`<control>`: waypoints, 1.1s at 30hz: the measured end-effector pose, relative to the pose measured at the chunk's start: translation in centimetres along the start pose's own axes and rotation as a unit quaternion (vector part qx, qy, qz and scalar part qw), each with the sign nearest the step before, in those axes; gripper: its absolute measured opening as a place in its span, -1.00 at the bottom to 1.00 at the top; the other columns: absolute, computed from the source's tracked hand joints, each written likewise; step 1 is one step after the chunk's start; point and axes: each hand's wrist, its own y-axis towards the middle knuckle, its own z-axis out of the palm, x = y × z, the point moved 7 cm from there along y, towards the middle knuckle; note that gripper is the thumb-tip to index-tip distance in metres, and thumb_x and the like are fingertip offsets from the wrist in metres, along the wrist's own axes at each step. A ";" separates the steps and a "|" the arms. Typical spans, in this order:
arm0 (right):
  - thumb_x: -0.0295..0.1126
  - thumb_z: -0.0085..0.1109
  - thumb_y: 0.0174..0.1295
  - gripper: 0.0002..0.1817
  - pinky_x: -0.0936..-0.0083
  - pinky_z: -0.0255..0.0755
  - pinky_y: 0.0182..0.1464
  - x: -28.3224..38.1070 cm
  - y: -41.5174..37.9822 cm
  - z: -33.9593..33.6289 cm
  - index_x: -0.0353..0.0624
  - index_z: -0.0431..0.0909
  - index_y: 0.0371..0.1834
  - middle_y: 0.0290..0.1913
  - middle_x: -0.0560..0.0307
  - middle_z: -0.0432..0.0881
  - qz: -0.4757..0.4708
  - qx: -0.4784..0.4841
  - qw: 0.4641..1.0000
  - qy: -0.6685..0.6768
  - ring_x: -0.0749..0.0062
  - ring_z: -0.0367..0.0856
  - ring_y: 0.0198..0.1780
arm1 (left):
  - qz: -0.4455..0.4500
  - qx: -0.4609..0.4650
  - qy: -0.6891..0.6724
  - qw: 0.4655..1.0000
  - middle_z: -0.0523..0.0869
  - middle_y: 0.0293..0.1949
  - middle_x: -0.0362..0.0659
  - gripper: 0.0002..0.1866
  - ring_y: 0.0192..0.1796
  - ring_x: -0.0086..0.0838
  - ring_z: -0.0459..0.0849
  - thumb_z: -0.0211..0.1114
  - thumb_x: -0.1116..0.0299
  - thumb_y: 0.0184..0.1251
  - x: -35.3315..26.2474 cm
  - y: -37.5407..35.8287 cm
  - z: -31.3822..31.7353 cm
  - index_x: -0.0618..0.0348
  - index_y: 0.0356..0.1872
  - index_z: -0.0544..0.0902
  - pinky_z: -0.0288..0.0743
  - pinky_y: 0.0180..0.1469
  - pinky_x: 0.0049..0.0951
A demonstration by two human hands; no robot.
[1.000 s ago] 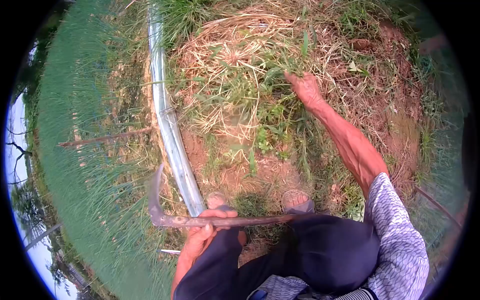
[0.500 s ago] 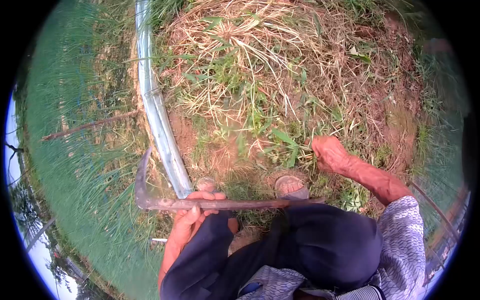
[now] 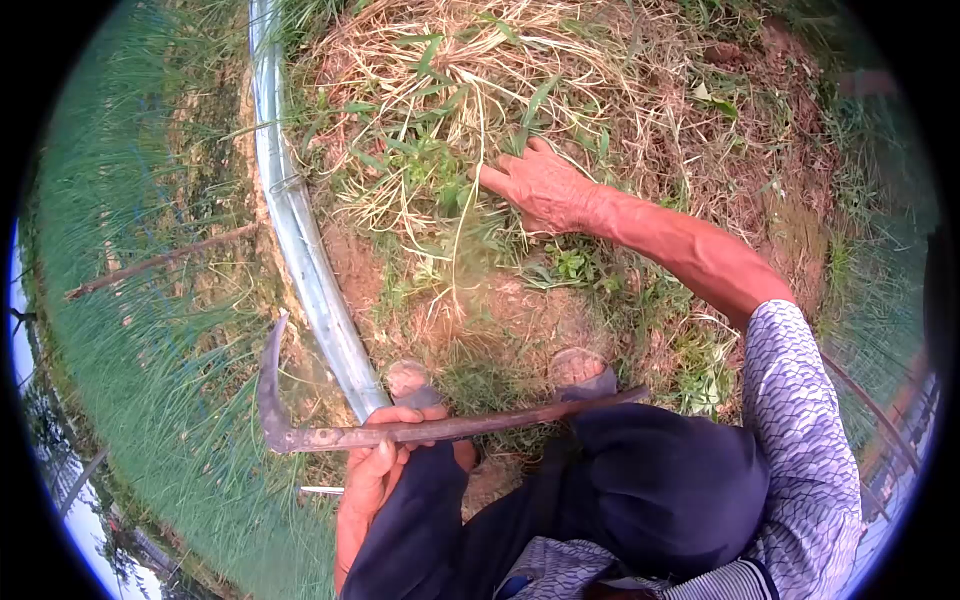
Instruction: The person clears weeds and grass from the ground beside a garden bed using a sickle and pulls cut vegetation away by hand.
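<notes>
My left hand (image 3: 375, 465) is closed around the wooden handle of a sickle (image 3: 480, 424), near its blade end. The curved dark blade (image 3: 270, 385) points up at the left, and the handle lies across in front of my knees. My right hand (image 3: 545, 190) is stretched forward over the weeds (image 3: 440, 170), fingers apart and partly lost among the stems. Beside its fingertips stands a long green leaf (image 3: 535, 108). Pale dry grass (image 3: 540, 60) lies spread just beyond this hand.
A pale, shiny flattened hose (image 3: 295, 215) runs along the left, with tall thin green plants (image 3: 130, 210) past it. Among them lies a brown stick (image 3: 160, 262). My feet (image 3: 580, 372) are on the soil below the sickle. Another stick (image 3: 870, 410) slants at the right.
My right hand has moved forward and left from the green weed near my foot to the dry grass, its fingers now spread. The sickle has dropped slightly in view with my left hand.
</notes>
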 end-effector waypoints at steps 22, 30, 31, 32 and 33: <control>0.02 0.02 0.21 -0.29 0.16 0.22 0.32 -6.3 -4.3 1.7 -0.37 0.33 0.26 0.02 -0.21 0.46 0.344 -0.021 0.851 0.397 0.23 0.49 0.05 | 0.011 -0.026 0.022 0.999 0.59 -0.02 0.12 -0.46 -0.13 -0.38 0.50 0.33 0.01 0.24 -0.5 0.4 0.9 0.27 0.02 0.49 0.38 0.09 -0.30; -0.36 -0.16 0.39 -0.59 0.18 0.07 0.40 5.0 -19.6 5.2 0.19 0.39 0.28 -0.44 0.08 0.61 0.220 0.146 0.927 0.267 0.30 0.64 -0.19 | -0.015 0.029 -0.006 0.999 0.57 0.13 0.11 -0.53 0.11 -0.34 0.53 0.28 0.15 0.32 -0.2 1.1 0.8 0.23 0.12 0.48 0.36 0.17 -0.35; -0.35 -0.11 0.38 -0.61 0.16 0.19 0.35 7.0 -22.0 6.8 0.02 0.39 0.27 -0.47 0.11 0.59 0.155 0.176 0.927 0.294 0.31 0.65 -0.26 | -0.014 0.027 -0.007 1.000 0.57 0.13 0.11 -0.53 0.11 -0.34 0.53 0.28 0.15 0.32 -0.2 1.0 0.9 0.23 0.12 0.48 0.36 0.17 -0.35; -0.33 -0.02 0.33 -0.60 0.30 0.38 0.06 7.9 -24.4 9.0 -0.13 0.41 0.22 -0.44 0.10 0.61 0.207 0.261 0.869 0.365 0.37 0.63 -0.31 | -0.026 0.020 0.003 0.999 0.57 0.12 0.11 -0.53 0.10 -0.35 0.53 0.28 0.14 0.31 -0.3 1.2 1.0 0.22 0.12 0.48 0.36 0.16 -0.36; -0.32 0.06 0.29 -0.58 0.44 0.57 -0.22 9.0 -26.3 10.0 -0.27 0.43 0.18 -0.40 0.09 0.64 0.267 0.338 0.802 0.414 0.42 0.61 -0.36 | -0.033 0.016 0.014 0.999 0.57 0.12 0.11 -0.52 0.09 -0.35 0.54 0.29 0.13 0.30 -0.5 1.6 1.1 0.21 0.12 0.48 0.36 0.15 -0.38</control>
